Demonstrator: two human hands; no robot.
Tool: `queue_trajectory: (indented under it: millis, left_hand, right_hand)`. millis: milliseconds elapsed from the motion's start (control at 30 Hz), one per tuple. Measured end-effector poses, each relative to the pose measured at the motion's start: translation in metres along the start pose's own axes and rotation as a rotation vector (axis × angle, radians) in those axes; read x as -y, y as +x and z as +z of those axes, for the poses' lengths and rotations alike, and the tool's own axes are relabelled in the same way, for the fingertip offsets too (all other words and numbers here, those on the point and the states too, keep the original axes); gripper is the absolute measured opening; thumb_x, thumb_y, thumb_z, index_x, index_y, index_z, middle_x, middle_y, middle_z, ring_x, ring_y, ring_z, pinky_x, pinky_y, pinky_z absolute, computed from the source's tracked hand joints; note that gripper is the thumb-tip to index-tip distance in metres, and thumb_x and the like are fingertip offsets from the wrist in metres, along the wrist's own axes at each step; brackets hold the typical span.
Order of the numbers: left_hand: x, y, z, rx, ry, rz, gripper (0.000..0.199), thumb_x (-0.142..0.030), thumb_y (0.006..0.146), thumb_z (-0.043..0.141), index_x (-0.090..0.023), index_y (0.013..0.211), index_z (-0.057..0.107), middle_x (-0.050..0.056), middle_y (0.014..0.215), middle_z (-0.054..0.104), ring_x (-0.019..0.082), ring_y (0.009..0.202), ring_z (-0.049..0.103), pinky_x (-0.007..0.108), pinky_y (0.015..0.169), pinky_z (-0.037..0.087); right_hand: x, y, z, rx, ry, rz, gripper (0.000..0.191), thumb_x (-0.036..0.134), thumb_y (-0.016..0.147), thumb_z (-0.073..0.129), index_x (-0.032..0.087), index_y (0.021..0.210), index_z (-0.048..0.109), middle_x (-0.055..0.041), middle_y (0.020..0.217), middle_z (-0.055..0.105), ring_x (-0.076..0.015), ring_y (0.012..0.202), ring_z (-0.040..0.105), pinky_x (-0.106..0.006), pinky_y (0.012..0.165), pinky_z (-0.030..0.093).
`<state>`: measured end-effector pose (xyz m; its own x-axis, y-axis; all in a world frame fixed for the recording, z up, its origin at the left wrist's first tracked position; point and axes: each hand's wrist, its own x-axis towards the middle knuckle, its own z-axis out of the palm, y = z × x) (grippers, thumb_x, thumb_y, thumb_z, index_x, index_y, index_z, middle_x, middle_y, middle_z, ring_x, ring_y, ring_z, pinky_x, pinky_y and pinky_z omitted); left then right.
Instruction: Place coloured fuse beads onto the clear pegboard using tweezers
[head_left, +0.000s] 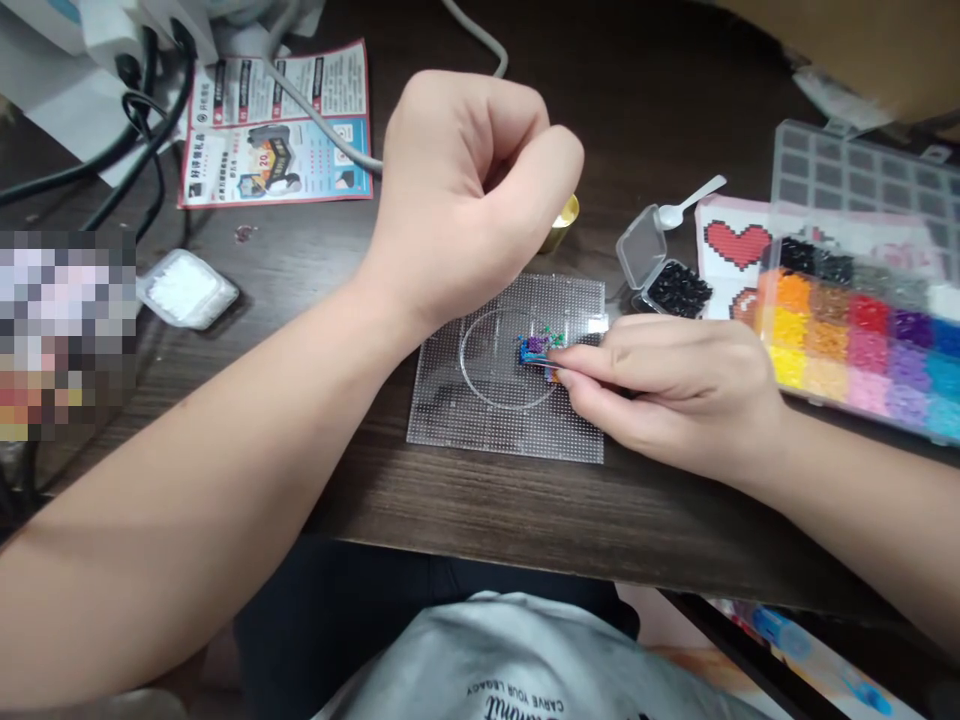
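A clear square pegboard (450, 400) lies on the dark table, with a transparent ring on it. Small blue, purple, green and orange beads (536, 345) form a patch right of its centre. My right hand (675, 390) pinches thin metal tweezers (541, 361), whose tips touch the blue beads. Above the board's upper left part my left hand (476, 180) is curled into a fist; whatever its fingers may hold is hidden. Behind that fist stands a small gold container (561, 225), partly covered.
On the right are a compartment box of coloured beads (870, 350), an open case of black beads (677, 289) and a white scoop (694, 201). A case of white beads (187, 289), cables and a printed leaflet (281, 130) lie left.
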<state>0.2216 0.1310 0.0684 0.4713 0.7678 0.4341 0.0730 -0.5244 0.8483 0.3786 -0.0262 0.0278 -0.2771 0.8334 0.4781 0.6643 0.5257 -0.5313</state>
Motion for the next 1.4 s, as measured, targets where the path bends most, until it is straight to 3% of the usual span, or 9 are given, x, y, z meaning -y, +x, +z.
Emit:
queue_trajectory:
  millis: [167, 267, 367, 667, 767, 867, 1000, 1167, 1400]
  left_hand:
    - [0.009, -0.004, 0.001, 0.004, -0.032, 0.010, 0.052, 0.011, 0.087, 0.056, -0.016, 0.044, 0.046, -0.007, 0.047, 0.037, 0.003, 0.054, 0.033, 0.036, 0.062, 0.021]
    - [0.029, -0.002, 0.009, -0.106, -0.233, 0.250, 0.044, -0.001, 0.084, 0.059, -0.019, 0.046, 0.046, -0.005, 0.046, 0.034, 0.005, 0.051, 0.024, 0.038, 0.058, 0.014]
    - [0.044, 0.002, 0.014, -0.130, -0.252, 0.314, 0.041, -0.004, 0.082, 0.061, -0.020, 0.047, 0.046, -0.005, 0.045, 0.033, 0.007, 0.049, 0.022, 0.039, 0.055, 0.012]
    - [0.040, 0.004, 0.002, -0.067, -0.147, 0.184, 0.047, 0.001, 0.085, 0.063, -0.022, 0.049, 0.045, -0.005, 0.047, 0.038, 0.008, 0.050, 0.029, 0.041, 0.055, 0.017]
    - [0.041, 0.003, 0.000, -0.009, -0.108, 0.108, 0.049, -0.005, 0.087, 0.068, -0.022, 0.050, 0.041, -0.004, 0.049, 0.037, 0.009, 0.052, 0.030, 0.040, 0.057, 0.020]
    - [0.041, 0.002, -0.002, 0.034, -0.088, 0.076, 0.051, -0.014, 0.088, 0.073, -0.023, 0.050, 0.040, -0.004, 0.049, 0.036, 0.010, 0.051, 0.032, 0.039, 0.055, 0.020]
    - [0.037, 0.001, -0.005, 0.023, -0.074, 0.057, 0.044, -0.012, 0.085, 0.069, -0.023, 0.052, 0.042, -0.004, 0.049, 0.037, 0.011, 0.050, 0.032, 0.039, 0.054, 0.021]
    - [0.032, 0.001, -0.006, -0.003, -0.047, 0.029, 0.040, -0.009, 0.081, 0.065, -0.021, 0.051, 0.042, -0.004, 0.049, 0.033, 0.009, 0.050, 0.032, 0.036, 0.055, 0.022]
    - [0.028, 0.001, -0.002, 0.041, -0.038, -0.026, 0.039, -0.010, 0.079, 0.064, -0.020, 0.048, 0.041, -0.002, 0.050, 0.035, 0.009, 0.052, 0.032, 0.034, 0.057, 0.025]
  right_hand:
    - [0.000, -0.001, 0.000, 0.019, -0.010, -0.011, 0.019, 0.006, 0.107, 0.074, 0.020, 0.099, 0.085, 0.0042, 0.065, 0.061, -0.0107, 0.055, 0.053, -0.029, 0.060, 0.051]
    - [0.001, -0.001, 0.000, 0.004, -0.003, -0.006, 0.018, 0.006, 0.106, 0.075, 0.018, 0.102, 0.086, 0.0038, 0.065, 0.061, -0.0109, 0.056, 0.052, -0.029, 0.059, 0.050]
    - [0.001, 0.000, 0.001, -0.017, 0.019, -0.011, 0.017, 0.005, 0.104, 0.077, 0.018, 0.103, 0.087, 0.0040, 0.064, 0.061, -0.0107, 0.054, 0.053, -0.028, 0.057, 0.049]
    - [-0.001, -0.001, 0.000, -0.061, 0.085, 0.049, 0.022, 0.007, 0.103, 0.076, 0.022, 0.107, 0.092, 0.0035, 0.065, 0.068, -0.0098, 0.054, 0.059, -0.025, 0.055, 0.052]
    - [0.002, 0.001, -0.001, -0.129, 0.120, 0.134, 0.025, 0.009, 0.102, 0.076, 0.025, 0.108, 0.094, 0.0029, 0.070, 0.076, -0.0095, 0.055, 0.063, -0.023, 0.051, 0.051]
    - [0.008, -0.001, -0.007, -0.221, 0.061, 0.215, 0.026, 0.012, 0.101, 0.075, 0.026, 0.107, 0.096, 0.0040, 0.064, 0.072, -0.0101, 0.052, 0.061, -0.024, 0.049, 0.049]
    - [0.015, -0.020, -0.034, -0.422, -0.091, 0.398, 0.022, 0.018, 0.098, 0.080, 0.029, 0.105, 0.097, 0.0003, 0.073, 0.080, -0.0145, 0.060, 0.070, -0.028, 0.055, 0.056]
    - [0.020, -0.069, -0.089, -0.698, -0.299, 0.901, 0.015, 0.025, 0.088, 0.094, 0.026, 0.103, 0.097, -0.0063, 0.093, 0.089, -0.0190, 0.074, 0.078, -0.031, 0.066, 0.062]
    - [0.015, -0.113, -0.135, -0.820, -0.484, 1.071, 0.022, 0.011, 0.087, 0.087, 0.018, 0.104, 0.099, -0.0133, 0.095, 0.089, -0.0156, 0.066, 0.065, -0.033, 0.066, 0.053]
